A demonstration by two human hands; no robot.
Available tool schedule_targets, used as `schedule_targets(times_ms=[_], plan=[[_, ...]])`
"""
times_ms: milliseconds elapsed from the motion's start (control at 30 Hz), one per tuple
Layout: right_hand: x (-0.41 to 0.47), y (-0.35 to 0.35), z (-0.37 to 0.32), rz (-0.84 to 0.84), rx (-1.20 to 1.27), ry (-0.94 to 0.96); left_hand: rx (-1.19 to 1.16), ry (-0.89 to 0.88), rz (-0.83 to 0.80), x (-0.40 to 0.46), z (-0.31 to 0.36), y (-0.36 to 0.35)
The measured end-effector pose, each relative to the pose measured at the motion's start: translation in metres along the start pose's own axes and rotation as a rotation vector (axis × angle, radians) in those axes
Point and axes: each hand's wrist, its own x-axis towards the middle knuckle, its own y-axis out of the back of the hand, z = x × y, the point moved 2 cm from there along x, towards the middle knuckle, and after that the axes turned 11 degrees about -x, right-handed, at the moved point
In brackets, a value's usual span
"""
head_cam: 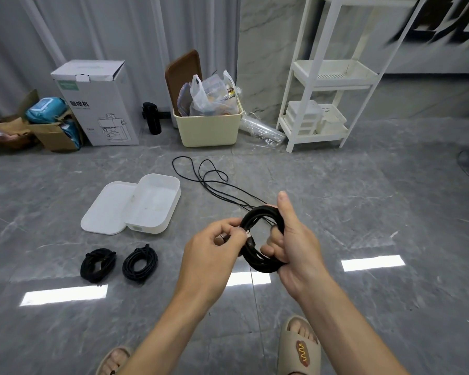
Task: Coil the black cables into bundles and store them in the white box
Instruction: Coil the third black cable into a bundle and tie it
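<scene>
Right hand curled through the black coil, thumb raised, loops held firm. Left hand pinching the plug end against the coil's near edge. Best now: keep the loops bunched, wrap that end round them snugly, tuck it so nothing springs loose. Beyond, one loose cable trailing across the floor, not yet coiled. Two finished bundles lying near the open white box, lid beside it.
</scene>
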Motion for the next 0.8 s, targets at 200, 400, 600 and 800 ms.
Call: schedule_targets(times_ms=[200, 400, 600, 800], plan=[[0.001, 0.002, 0.001, 0.052, 0.202, -0.098, -0.176, 0.058, -0.053, 0.001, -0.007, -0.005], [-0.006, -0.010, 0.012, -0.223, 0.346, -0.169, -0.259, 0.152, 0.093, 0.003, -0.012, -0.007], [-0.020, -0.025, 0.014, -0.430, 0.287, -0.147, -0.393, 0.170, 0.273, 0.008, -0.009, 0.004], [-0.025, -0.036, 0.025, -0.372, 0.354, -0.217, -0.188, -0.104, 0.310, 0.003, -0.009, 0.001]])
